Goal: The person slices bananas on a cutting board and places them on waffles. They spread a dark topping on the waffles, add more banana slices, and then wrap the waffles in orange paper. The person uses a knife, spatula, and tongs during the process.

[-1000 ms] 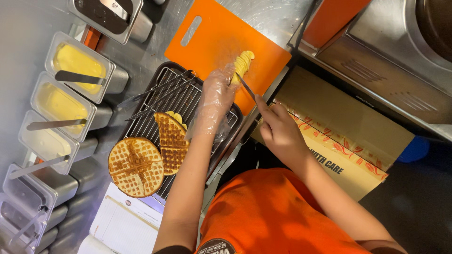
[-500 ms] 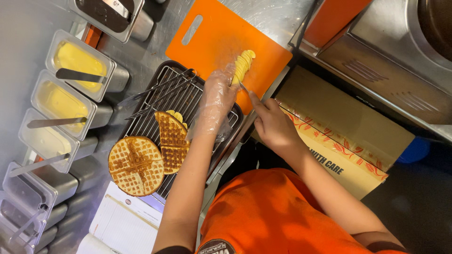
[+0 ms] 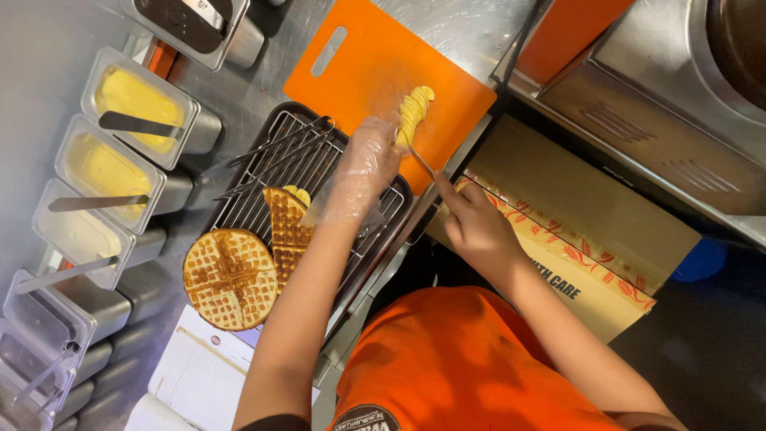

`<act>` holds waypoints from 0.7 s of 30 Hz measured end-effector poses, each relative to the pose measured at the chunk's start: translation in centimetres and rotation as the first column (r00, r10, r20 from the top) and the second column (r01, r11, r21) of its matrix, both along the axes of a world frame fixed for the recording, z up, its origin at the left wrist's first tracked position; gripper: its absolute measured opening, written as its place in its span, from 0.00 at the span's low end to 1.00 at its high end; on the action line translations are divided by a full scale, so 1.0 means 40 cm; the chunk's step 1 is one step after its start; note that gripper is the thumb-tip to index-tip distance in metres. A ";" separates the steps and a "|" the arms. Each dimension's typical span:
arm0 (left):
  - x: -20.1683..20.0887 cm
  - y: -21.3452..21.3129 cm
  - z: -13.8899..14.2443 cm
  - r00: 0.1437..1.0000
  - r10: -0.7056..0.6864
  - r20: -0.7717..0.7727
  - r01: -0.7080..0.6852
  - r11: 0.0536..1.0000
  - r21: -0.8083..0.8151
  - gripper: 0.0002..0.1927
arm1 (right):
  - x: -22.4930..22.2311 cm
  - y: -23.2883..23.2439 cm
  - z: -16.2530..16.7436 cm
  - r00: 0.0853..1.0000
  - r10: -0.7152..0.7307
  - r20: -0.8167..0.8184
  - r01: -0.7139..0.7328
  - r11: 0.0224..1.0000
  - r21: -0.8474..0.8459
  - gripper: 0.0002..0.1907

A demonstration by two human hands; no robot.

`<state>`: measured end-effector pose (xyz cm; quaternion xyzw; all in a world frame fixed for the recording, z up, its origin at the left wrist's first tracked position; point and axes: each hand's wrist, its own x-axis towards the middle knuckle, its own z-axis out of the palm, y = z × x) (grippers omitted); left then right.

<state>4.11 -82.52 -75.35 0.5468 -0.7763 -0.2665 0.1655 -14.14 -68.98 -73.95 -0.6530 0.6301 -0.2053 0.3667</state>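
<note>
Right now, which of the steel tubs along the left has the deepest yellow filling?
The steel tub nearest the orange cutting board, in the row; the next two look paler, and the rest hold nothing yellow.

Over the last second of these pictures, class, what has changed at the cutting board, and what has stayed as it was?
The right hand has worked the knife a little further along the banana, and the sliced pieces now fan out more. The gloved left hand keeps steadying the fruit. Nothing was picked up or let go. The orange cutting board, the round waffle and the cut waffle pieces on the wire rack lie unchanged.
</note>
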 end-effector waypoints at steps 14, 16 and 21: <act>-0.019 -0.048 0.035 0.999 -0.041 -0.024 0.042 0.999 0.012 0.22 | -0.024 -0.031 0.025 0.996 -0.033 0.085 0.045 0.989 -0.143 0.33; -0.024 -0.054 0.038 0.998 -0.056 -0.014 0.056 0.998 -0.008 0.22 | -0.028 -0.039 0.029 0.996 -0.034 0.085 0.046 0.988 -0.147 0.32; -0.029 -0.068 0.054 0.997 -0.074 -0.013 0.074 0.997 -0.035 0.21 | -0.030 -0.056 0.053 0.996 -0.035 0.076 0.045 0.991 -0.128 0.32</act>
